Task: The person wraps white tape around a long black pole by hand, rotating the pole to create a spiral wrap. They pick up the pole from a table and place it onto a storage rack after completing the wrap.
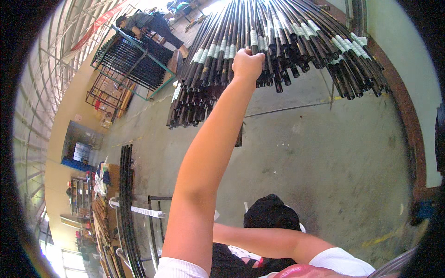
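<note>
My left arm reaches far forward, and my left hand (248, 65) is closed in a fist around a black pipe (238, 139) at the near end of a large stack. The lower tip of what seems to be that pipe shows beside my forearm. Many long black pipes (222, 60) with white bands near their ends fan out around the hand. My right forearm (269, 241) crosses low in front of my body toward the left. Behind my left arm, my right hand is hidden. A black rounded cloth thing (272, 213), perhaps a cap, shows just beyond that forearm.
Far left, a person (153, 28) bends beside a green-framed rack (148, 60) of dark pipes. More black pipes (127, 185) stand nearer on the left, by a metal frame with a white bar (147, 211). A wall with a brown base (408, 106) curves along the right above the concrete floor (324, 148).
</note>
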Action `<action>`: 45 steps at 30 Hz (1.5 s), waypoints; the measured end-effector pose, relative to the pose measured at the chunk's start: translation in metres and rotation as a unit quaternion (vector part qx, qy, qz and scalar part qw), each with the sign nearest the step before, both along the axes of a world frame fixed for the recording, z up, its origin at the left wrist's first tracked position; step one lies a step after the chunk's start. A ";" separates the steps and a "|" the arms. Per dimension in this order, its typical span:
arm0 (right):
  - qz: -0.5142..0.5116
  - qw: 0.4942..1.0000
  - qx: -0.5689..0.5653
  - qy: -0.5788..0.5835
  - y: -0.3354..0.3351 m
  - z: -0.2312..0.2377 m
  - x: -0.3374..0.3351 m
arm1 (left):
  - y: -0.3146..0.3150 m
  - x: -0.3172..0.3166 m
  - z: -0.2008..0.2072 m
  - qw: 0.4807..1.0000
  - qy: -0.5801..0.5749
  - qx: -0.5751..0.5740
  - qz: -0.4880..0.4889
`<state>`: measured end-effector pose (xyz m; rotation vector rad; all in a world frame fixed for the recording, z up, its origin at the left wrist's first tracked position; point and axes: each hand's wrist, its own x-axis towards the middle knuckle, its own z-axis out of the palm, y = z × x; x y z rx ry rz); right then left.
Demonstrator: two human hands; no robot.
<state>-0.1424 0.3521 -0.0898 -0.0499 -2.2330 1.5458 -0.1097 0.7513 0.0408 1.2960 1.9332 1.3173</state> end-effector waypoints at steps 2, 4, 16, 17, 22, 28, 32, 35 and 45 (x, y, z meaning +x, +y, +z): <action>-0.105 0.978 0.119 0.133 -0.001 -0.001 -0.006 | 0.029 -0.006 -0.012 0.991 0.132 0.016 0.012; -0.090 0.979 0.041 0.178 0.012 -0.002 0.002 | 0.044 -0.002 -0.016 0.976 0.214 0.021 0.031; 0.036 0.998 -0.058 -0.010 0.045 0.040 0.042 | 0.056 0.015 -0.001 0.975 0.157 0.001 -0.156; 0.005 0.997 -0.069 0.027 0.022 0.008 0.011 | 0.059 0.025 0.010 0.967 0.177 0.006 -0.182; 0.007 0.991 0.130 -0.027 0.009 -0.006 -0.003 | 0.008 -0.017 0.018 0.937 0.319 0.034 -0.136; 0.094 0.965 0.217 -0.111 0.047 0.046 0.041 | -0.091 -0.022 0.034 0.870 0.423 -0.247 -0.050; 0.096 0.964 0.227 -0.103 0.040 0.040 0.037 | -0.106 -0.022 0.022 0.861 0.446 -0.244 -0.019; 0.085 0.968 0.219 -0.086 0.033 0.037 0.039 | -0.104 -0.046 -0.003 0.885 0.404 -0.231 -0.020; 0.149 0.943 0.250 -0.160 0.028 0.031 0.036 | -0.159 -0.046 0.004 0.994 -0.028 -0.105 -0.009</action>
